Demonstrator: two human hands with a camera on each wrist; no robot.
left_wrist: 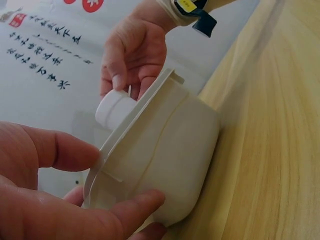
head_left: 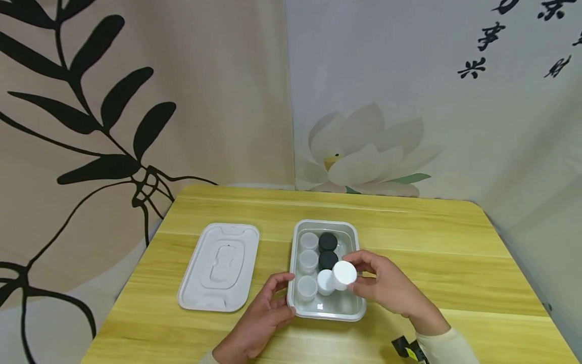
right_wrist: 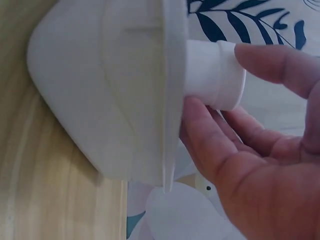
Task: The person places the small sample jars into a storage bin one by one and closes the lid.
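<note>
A white plastic box (head_left: 326,318) stands on the table with several small bottles inside. Along its left side are bottles with pale translucent caps (head_left: 308,262). Beside them are two black-capped bottles (head_left: 328,241) and one white-capped bottle (head_left: 325,282). My right hand (head_left: 386,283) pinches another white bottle (head_left: 344,275) by its cap, over the right part of the box. In the right wrist view, this bottle (right_wrist: 215,75) sticks out above the rim, its lower end hidden behind it. My left hand (head_left: 268,318) holds the box's left side near the front corner.
A white lid (head_left: 220,268) lies flat on the wooden table (head_left: 409,232), left of the box. Behind the table hang printed curtains (head_left: 236,101) with leaves, a lotus and dark characters. A black strap with a yellow label (head_left: 409,349) is at the right wrist.
</note>
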